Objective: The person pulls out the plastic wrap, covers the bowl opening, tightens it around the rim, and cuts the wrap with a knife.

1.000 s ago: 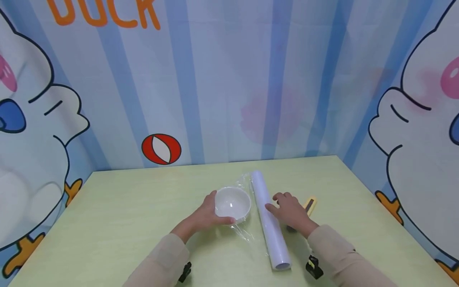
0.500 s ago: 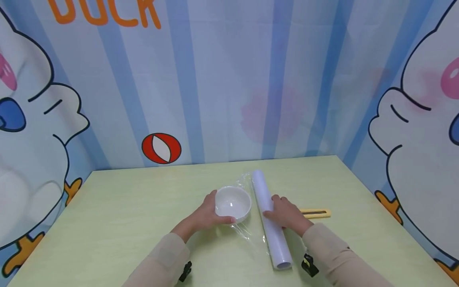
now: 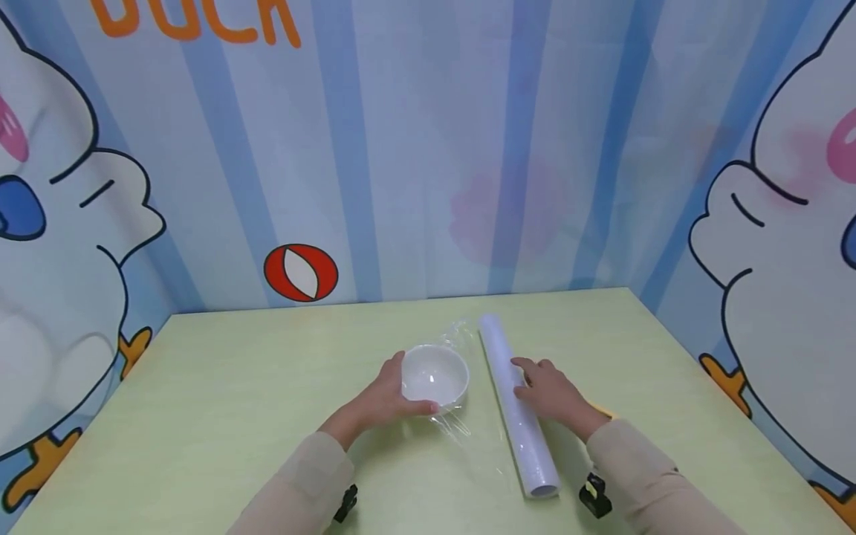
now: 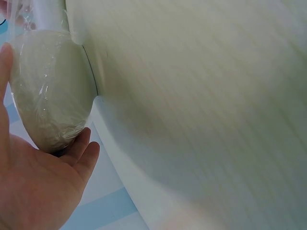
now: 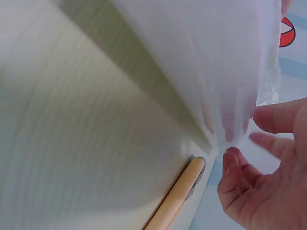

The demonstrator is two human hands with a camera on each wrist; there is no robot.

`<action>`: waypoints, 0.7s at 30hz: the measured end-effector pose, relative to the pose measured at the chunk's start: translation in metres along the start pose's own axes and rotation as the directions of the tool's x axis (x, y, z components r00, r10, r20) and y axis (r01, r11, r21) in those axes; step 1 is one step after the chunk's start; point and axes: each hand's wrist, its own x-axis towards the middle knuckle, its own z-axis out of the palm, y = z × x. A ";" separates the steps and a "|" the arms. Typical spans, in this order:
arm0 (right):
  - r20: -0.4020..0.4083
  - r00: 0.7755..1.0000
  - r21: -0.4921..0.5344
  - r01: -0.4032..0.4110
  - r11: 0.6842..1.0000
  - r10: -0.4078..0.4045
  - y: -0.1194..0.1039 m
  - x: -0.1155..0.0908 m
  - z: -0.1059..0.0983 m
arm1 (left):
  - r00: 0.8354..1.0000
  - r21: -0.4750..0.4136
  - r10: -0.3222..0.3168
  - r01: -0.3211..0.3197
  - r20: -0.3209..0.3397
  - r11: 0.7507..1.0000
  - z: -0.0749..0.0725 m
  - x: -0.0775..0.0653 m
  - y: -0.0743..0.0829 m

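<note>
A white bowl [image 3: 435, 375] with clear cling film drawn round it is in the middle of the table. My left hand [image 3: 394, 397] grips it from the left, thumb at the near rim. The left wrist view shows the film-covered underside of the bowl [image 4: 55, 91] above the palm. To the bowl's right lies a long roll of cling film [image 3: 518, 409]. My right hand [image 3: 551, 394] touches the roll's right side with index fingertip and thumb, its other fingers loosely bent.
A yellow utility knife [image 5: 177, 196] lies right of the roll, mostly hidden behind the right forearm in the head view. Loose film [image 3: 455, 427] trails from the bowl toward the roll. A printed curtain [image 3: 428, 148] borders the table's [image 3: 254, 416] back and sides.
The roll has shifted right, away from the bowl, along with my right hand. The knife turned sideways and is now mostly covered by the forearm. My left hand stays on the bowl.
</note>
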 end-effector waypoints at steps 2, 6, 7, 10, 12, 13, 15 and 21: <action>-0.001 1.000 0.011 0.018 1.000 -0.018 0.004 0.000 0.000 | 1.000 0.005 -0.005 0.005 0.003 1.000 0.000 0.000 -0.001; -0.007 1.000 0.027 0.021 0.999 -0.020 0.010 -0.003 -0.002 | 1.000 0.002 -0.019 0.019 0.009 1.000 0.000 0.001 -0.001; -0.012 1.000 0.029 0.020 0.999 -0.020 0.012 -0.003 -0.002 | 1.000 0.001 -0.020 0.020 0.010 1.000 0.000 0.001 -0.001; -0.013 1.000 0.049 0.001 0.999 -0.001 0.019 -0.002 -0.001 | 1.000 -0.003 -0.029 0.029 0.011 1.000 -0.001 0.001 -0.001; -0.008 1.000 0.058 -0.015 0.998 0.015 0.022 -0.002 -0.002 | 0.999 -0.002 -0.030 0.030 0.012 1.000 -0.002 0.002 0.000; -0.005 1.000 0.061 -0.017 0.998 0.018 0.023 -0.002 -0.002 | 1.000 -0.001 -0.029 0.029 0.013 1.000 -0.002 0.002 0.000; -0.001 1.000 0.065 -0.014 0.998 0.014 0.024 -0.002 -0.003 | 1.000 0.000 -0.026 0.026 0.012 1.000 -0.002 0.002 0.000; 0.005 1.000 0.049 0.013 0.999 -0.014 0.023 -0.006 -0.008 | 1.000 0.004 -0.011 0.011 0.012 1.000 -0.001 0.002 -0.002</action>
